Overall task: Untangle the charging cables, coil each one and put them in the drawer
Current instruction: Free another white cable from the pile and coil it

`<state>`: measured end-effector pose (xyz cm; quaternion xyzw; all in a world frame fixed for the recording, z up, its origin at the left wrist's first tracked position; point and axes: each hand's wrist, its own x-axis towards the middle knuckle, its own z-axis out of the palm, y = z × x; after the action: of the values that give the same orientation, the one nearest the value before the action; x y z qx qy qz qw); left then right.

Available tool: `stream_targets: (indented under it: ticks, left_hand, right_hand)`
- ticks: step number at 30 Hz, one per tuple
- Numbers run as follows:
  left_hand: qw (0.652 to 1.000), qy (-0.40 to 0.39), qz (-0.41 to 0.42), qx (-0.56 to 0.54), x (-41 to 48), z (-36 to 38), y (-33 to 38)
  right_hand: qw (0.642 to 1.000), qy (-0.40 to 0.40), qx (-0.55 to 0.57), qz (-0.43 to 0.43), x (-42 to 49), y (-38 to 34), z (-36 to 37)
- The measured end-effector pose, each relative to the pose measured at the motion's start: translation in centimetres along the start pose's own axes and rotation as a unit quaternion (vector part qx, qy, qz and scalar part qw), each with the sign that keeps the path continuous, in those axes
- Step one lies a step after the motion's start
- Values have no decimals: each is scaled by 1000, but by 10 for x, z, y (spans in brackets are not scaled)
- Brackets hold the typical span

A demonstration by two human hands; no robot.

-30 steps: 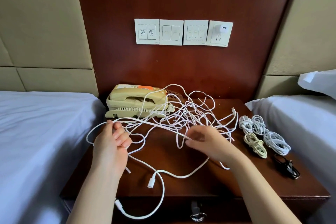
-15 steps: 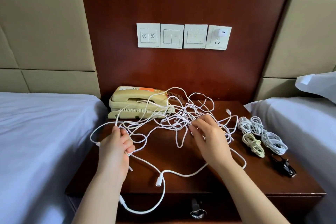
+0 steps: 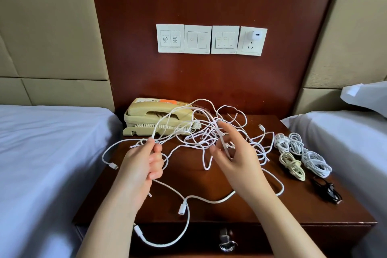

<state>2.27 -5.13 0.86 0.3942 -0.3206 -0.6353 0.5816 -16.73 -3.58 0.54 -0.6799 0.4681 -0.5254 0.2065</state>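
Note:
A tangle of white charging cables (image 3: 243, 132) sprawls over the dark wooden nightstand (image 3: 314, 207). My left hand (image 3: 142, 165) grips a few strands, pinching one at the fingertips. My right hand (image 3: 236, 155) hovers over the tangle's middle, its fingers spread and a strand running across its palm side. One loose cable end (image 3: 167, 244) hangs over the front edge, in front of the closed drawer (image 3: 272, 239) with its key (image 3: 227, 242). Several coiled cables lie at the right: white coils (image 3: 293, 142), a cream coil (image 3: 292, 166) and a black coil (image 3: 326, 191).
A cream telephone (image 3: 150, 117) stands at the back left of the nightstand, with strands draped over it. White beds flank the nightstand, the left bed (image 3: 41, 163) and the right bed (image 3: 345, 136). Wall switches and a plugged-in charger (image 3: 256, 35) sit above.
Both hands have lifted off the tabletop. My left hand has pulled strands up and to the left. My right hand has let go of the knot and spread its fingers.

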Motion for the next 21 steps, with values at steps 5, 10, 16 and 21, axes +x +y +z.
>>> stream_targets:
  ticks: [5, 10, 16, 21]
  left_hand:
    - [995, -94, -9, 25, -17, 4, 3]
    - [979, -194, -43, 53, -29, 6, 3]
    - [971, -215, -49, 89, -33, 12, -1]
    - [967, -220, -54, 113, -35, 20, -5]
  right_hand:
    - [997, 4, -71, -34, -8, -5, -2]
    - [986, -3, -158, -42, -12, -6, -2]
    - [914, 31, -379, -141, -11, -6, -2]
    - [930, -4, -308, -202, -8, -4, 4]
